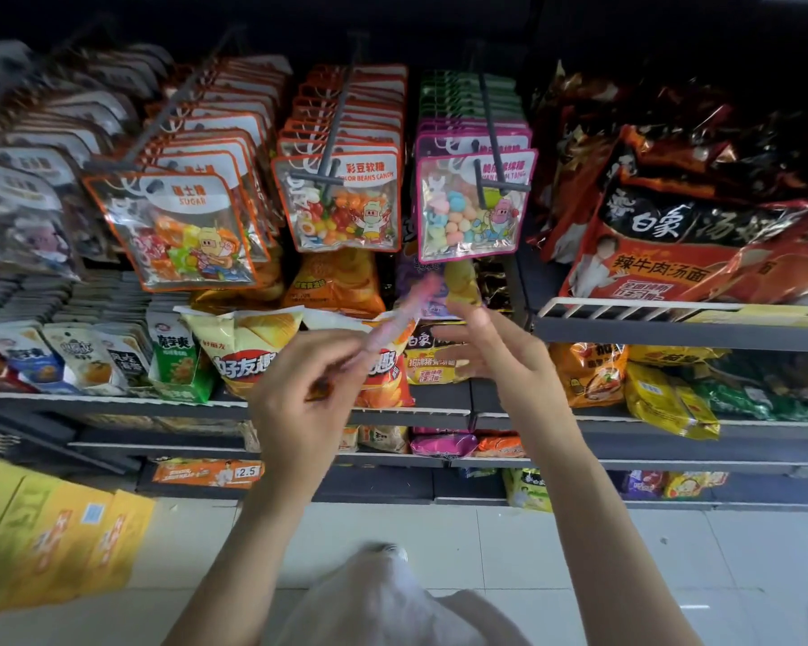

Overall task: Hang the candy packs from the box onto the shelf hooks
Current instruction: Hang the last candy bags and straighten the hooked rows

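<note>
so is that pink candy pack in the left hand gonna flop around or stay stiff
Probably floppy: the blurred pink-edged plastic candy pack looks like thin film. Likely light, since the left hand pinches it alone. Glossy hanging packs suggest slipperiness.

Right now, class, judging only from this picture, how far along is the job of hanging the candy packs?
Done: the hooks already carry full rows, including the pink-edged packs and orange-edged packs. In hand: the left hand grips a blurred pink pack below them; the right hand is open beside it. Left: hanging this pack; the yellow box contents are unseen.
</note>
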